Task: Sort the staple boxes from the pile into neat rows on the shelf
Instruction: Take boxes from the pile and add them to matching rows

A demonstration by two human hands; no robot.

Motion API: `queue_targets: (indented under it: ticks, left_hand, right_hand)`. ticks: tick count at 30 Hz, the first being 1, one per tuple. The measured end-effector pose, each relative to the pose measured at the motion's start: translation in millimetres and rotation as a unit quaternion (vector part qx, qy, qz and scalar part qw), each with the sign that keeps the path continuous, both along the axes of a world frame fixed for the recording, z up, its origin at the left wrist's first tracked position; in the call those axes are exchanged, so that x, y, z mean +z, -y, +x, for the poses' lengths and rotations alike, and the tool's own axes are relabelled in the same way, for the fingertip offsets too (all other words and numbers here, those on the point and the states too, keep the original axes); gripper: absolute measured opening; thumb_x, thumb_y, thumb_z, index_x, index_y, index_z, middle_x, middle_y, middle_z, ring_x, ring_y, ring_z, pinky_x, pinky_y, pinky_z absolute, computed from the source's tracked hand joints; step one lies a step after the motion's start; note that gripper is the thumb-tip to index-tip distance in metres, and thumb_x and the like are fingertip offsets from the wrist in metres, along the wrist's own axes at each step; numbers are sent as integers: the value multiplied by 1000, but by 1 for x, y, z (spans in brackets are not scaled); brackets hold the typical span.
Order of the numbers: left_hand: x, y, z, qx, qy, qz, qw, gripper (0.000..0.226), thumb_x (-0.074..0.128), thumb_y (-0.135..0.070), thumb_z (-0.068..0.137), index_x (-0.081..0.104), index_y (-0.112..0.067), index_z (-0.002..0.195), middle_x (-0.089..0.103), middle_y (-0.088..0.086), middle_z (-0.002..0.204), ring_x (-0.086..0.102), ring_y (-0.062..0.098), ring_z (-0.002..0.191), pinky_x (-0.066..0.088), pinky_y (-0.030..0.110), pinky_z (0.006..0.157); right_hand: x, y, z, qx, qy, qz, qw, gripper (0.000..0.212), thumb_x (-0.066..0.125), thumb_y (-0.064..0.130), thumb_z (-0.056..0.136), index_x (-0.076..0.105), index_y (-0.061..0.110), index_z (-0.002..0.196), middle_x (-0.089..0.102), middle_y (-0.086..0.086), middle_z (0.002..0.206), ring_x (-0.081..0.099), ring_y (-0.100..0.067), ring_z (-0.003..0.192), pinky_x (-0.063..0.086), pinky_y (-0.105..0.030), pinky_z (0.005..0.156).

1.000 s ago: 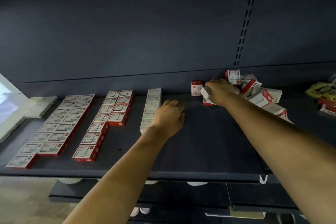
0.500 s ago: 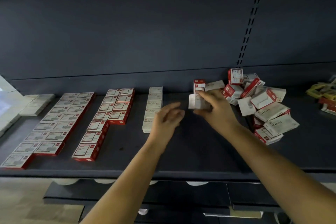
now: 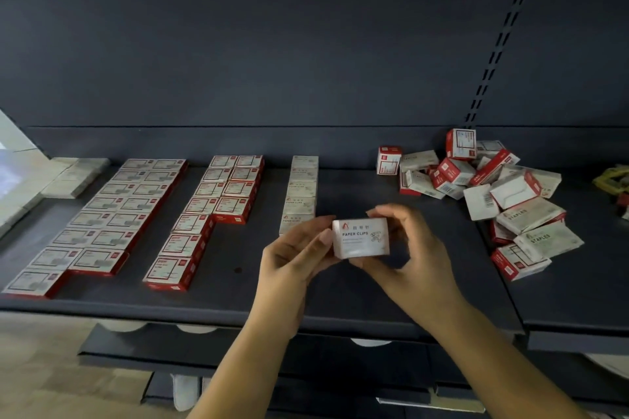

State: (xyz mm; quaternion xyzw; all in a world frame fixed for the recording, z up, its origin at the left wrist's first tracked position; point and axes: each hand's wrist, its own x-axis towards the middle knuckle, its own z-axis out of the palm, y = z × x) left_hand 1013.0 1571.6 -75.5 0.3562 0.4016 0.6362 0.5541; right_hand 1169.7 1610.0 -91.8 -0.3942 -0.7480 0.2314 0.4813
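I see both hands, left hand [image 3: 292,257] and right hand [image 3: 413,250], grasping a white box [image 3: 360,237] (marked paper clips) at frame centre; rows [image 3: 136,211] fill the shelf [image 3: 306,303] left, pile [image 3: 493,201] remains upper right.

The hands [image 3: 357,258] cover the held box's [image 3: 360,237] side faces; its small print is illegible.

The shelf [image 3: 340,289] at the centre looks like painted metal, dark and matt, smooth. The small box [image 3: 360,237] in the middle of the frame is white printed cardboard with a slight sheen. The pile of boxes [image 3: 503,201] at the right is the same thin card, red and white. The floor [image 3: 44,367] at the lower left looks pale and smooth.
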Motion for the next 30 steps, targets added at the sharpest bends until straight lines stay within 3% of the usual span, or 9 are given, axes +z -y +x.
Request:
queue_targets:
  ticks: [6, 9, 12, 15, 18, 21, 24, 26, 30]
  left_hand:
    - [-4, 2, -9, 10, -31, 3, 999, 26, 66, -9, 71, 67, -7, 97, 73, 8, 92, 69, 21, 90, 56, 24, 71]
    - [-12, 1, -22, 46, -194, 48, 979, 30, 69, -3, 77, 66, -19, 102, 70, 0, 104, 65, 13, 101, 52, 19, 79]
    - [-17, 1, -38, 20, -506, 193, 841, 45, 66, -27, 77, 58, -29, 121, 52, -12, 128, 44, 6, 125, 37, 14, 101]
    - [-19, 1, -45, 18, -621, 251, 742, 53, 70, -24, 74, 54, -21, 124, 53, -8, 121, 47, 12, 117, 40, 20, 99]
    - [-23, 4, -51, 44, -658, 275, 699, 53, 73, -20, 70, 55, -18, 120, 52, -6, 114, 51, 15, 104, 49, 24, 83]
    - [-34, 1, -63, 28, -665, 281, 692, 50, 75, -12, 69, 62, -10, 118, 51, -6, 112, 51, 14, 99, 48, 21, 80]
    - [-49, -15, -75, 1, -686, 265, 678, 51, 80, -4, 64, 66, -6, 113, 55, -2, 111, 49, 15, 98, 54, 28, 78]
    - [-61, -28, -82, -15, -708, 251, 659, 43, 77, -6, 63, 69, -6, 105, 64, 5, 106, 54, 20, 96, 58, 37, 70]
    - [-73, -36, -88, -11, -710, 246, 660, 29, 66, -14, 68, 74, -11, 96, 62, 6, 113, 52, 23, 99, 58, 40, 66]
  right_hand:
    - [-4, -3, -7, 17, -12, 20, 1000, 52, 75, 18, 66, 58, 10, 115, 63, 1, 109, 58, -3, 100, 46, -8, 80]
    - [-10, -6, -13, 30, -4, 40, 999, 55, 74, 12, 67, 58, 14, 119, 58, 2, 115, 57, -4, 104, 46, -9, 84]
    - [-16, -7, -22, 54, 25, 56, 997, 52, 71, 25, 72, 53, 18, 121, 57, 3, 116, 56, -4, 105, 46, -12, 87]
    - [-21, -2, -32, 64, 48, 68, 995, 49, 65, 31, 76, 52, 16, 121, 58, 3, 116, 54, -3, 106, 43, -9, 90]
    - [-26, 1, -38, 79, 54, 67, 993, 50, 64, 31, 77, 50, 18, 122, 54, 8, 117, 52, -1, 107, 41, -7, 91]
    - [-35, 1, -39, 98, 103, 40, 989, 55, 65, 14, 74, 49, 16, 127, 55, 2, 121, 49, -7, 112, 36, -8, 97]
    - [-43, -7, -43, 55, 198, 67, 976, 58, 56, 0, 67, 55, 5, 125, 57, -7, 121, 41, -13, 115, 35, -23, 101]
    - [-44, -11, -48, 42, 201, 43, 978, 57, 53, -5, 66, 56, 0, 124, 58, -11, 121, 38, -14, 115, 34, -32, 98]
    - [-46, -16, -52, 18, 192, 24, 981, 53, 52, -3, 69, 57, -1, 121, 59, -12, 118, 39, -14, 112, 35, -30, 93]
